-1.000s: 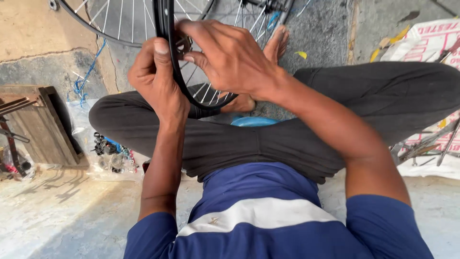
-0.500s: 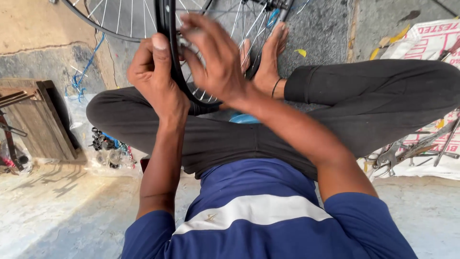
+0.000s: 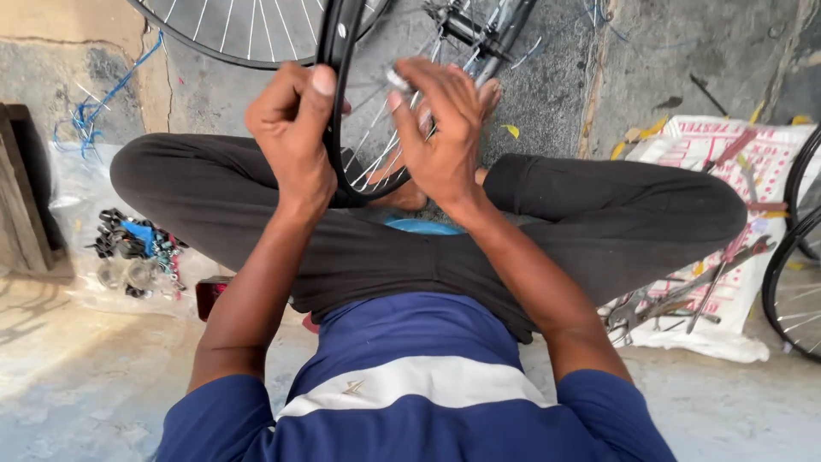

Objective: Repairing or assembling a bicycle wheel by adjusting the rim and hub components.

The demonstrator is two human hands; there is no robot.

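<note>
The black wheel rim point(image 3: 335, 103) stands on its edge between the person's crossed legs, right in front of the chest. Its thin silver spokes point(image 3: 369, 162) fan out toward the hub point(image 3: 462, 26) at the top of the view.

The left hand point(image 3: 295, 141) is wrapped tight around the rim, with the thumb pointing up along it. It holds the rim in the same spot as a moment ago, so the wheel stays steady.

The right hand point(image 3: 440, 141) is what has changed. A second ago it lay flat over the rim beside the left hand. Now it has come off the rim and moved in among the spokes. Its fingers point(image 3: 402, 90) are bent and pinched close together near a spoke. It looks like they pinch something small and shiny, but it is too blurry to be sure. So the work now seems to be on one spoke, not on the rim.

A second wheel point(image 3: 231, 34) leans behind. Small black parts point(image 3: 132, 248) lie on clear plastic to the left. Tools point(image 3: 684, 299) rest on a white sack point(image 3: 727, 154) to the right, with more wheels point(image 3: 795, 282) at the edge.
</note>
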